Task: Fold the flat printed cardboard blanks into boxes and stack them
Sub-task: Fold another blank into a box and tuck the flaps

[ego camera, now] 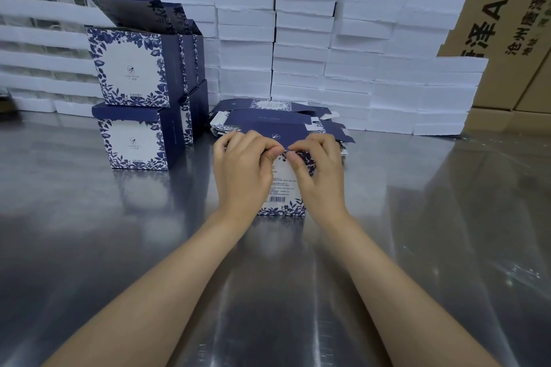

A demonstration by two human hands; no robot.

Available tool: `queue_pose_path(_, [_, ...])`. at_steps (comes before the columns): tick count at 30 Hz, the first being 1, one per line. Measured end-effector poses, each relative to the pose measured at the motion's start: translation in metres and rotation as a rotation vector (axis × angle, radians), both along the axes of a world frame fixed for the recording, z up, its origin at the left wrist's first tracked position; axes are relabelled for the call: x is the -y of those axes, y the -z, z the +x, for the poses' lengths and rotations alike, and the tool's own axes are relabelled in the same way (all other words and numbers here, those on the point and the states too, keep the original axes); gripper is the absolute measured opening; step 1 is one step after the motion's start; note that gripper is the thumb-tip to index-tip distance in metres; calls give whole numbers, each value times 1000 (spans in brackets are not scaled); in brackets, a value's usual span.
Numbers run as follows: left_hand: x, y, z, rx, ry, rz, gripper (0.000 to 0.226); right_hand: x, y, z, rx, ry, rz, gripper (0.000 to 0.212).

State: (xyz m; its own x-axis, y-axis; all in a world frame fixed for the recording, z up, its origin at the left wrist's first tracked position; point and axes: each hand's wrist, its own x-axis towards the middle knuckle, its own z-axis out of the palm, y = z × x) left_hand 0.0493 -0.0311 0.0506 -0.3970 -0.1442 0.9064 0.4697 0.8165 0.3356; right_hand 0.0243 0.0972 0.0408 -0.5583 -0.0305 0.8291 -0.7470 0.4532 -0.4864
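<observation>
A blue-and-white floral cardboard box point(283, 197) stands on the metal table point(89, 247) in front of me, barcode side facing me. My left hand point(241, 173) and my right hand point(316, 173) both pinch its dark blue top flap at the upper edge, thumbs nearly touching. Behind it lies a pile of flat printed blanks point(268, 116). At the left, folded boxes point(134, 134) stand stacked two high, the upper ones point(131, 68) with lids open.
A wall of white foam blocks point(357, 53) runs across the back of the table. Brown shipping cartons point(492, 9) stand behind it at the right. Bare metal surface spreads to both sides and toward me.
</observation>
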Motion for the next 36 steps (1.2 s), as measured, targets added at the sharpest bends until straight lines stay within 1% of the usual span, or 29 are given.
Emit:
queue_pose_path(2, [0, 0, 0, -3, 5, 1, 13, 2, -2, 1, 29, -12, -36, 8])
queue_pose_path(9, [5, -1, 1, 26, 54, 9, 13, 3, -7, 4, 63, -38, -40, 9])
queue_pose_path(11, [8, -1, 0, 60, 143, 32, 12, 6, -7, 4, 49, -18, -44, 8])
queue_pose_path(14, [15, -1, 0, 78, 273, 83, 9, 7, -7, 6, -11, 16, 7, 7])
queue_pose_path(17, [23, 3, 0, 85, 334, 189, 10, 4, -7, 4, -9, 11, 26, 7])
queue_pose_path(20, [24, 5, 1, 127, 390, 337, 1, 0, -8, 0, 51, -56, -17, 6])
queue_pose_path(24, [25, 5, -1, 184, 440, 410, 12, -12, -1, -4, -18, -68, -69, 3])
queue_pose_path(27, [30, 4, -2, 213, 461, 423, 13, -17, 8, -8, -71, -32, -40, 7])
queue_pose_path(32, [32, 4, -6, 238, 465, 397, 15, -19, 17, -9, -31, -17, 34, 24])
queue_pose_path(36, [29, 7, -5, 188, 443, 424, 14, -19, 14, -5, -125, -36, 84, 30])
